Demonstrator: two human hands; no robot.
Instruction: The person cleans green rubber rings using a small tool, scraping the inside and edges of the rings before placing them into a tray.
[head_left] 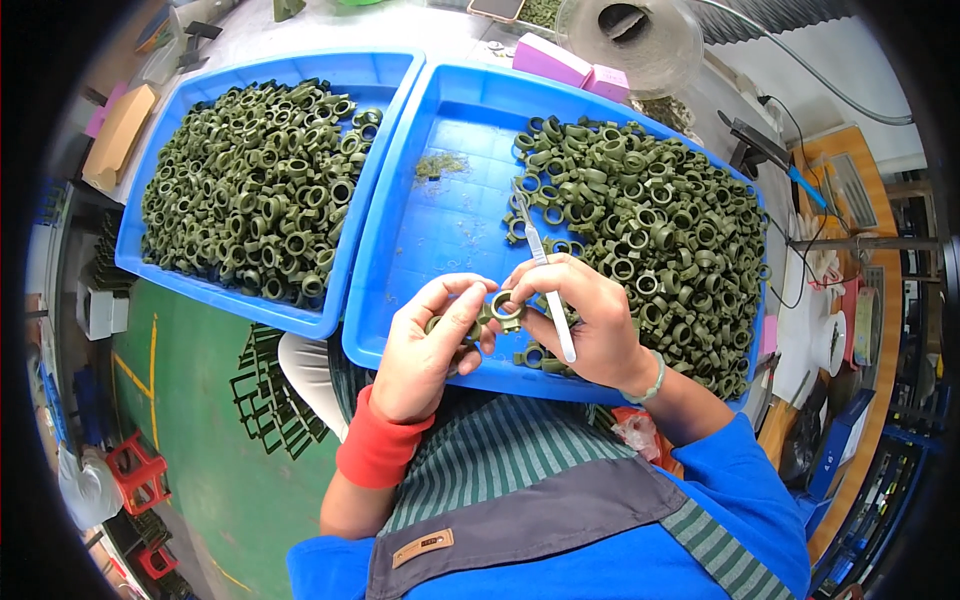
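Over the near edge of the right blue tray (pixel 400 215), my two hands are close together. My left hand (pixel 432 340), with a red wristband, is closed around olive-green ring-shaped parts, partly hidden by its fingers. My right hand (pixel 585 310) is closed too, holding a silver scalpel (pixel 535 243) whose blade points away from me. Its thumb and fingertips also touch a green ring part (pixel 506 307) between the hands. A large heap of green ring parts (pixel 640 220) fills the right side of this tray. Small green trimmings (pixel 440 165) lie on its bare left side.
A second blue tray (pixel 290 318), heaped with similar rings, stands on the left. Behind the trays are pink blocks (pixel 552 60) and a round grey container (pixel 640 40). Black frame-like pieces (pixel 270 395) are below the left tray, and a red stool (pixel 138 472) stands on the green floor.
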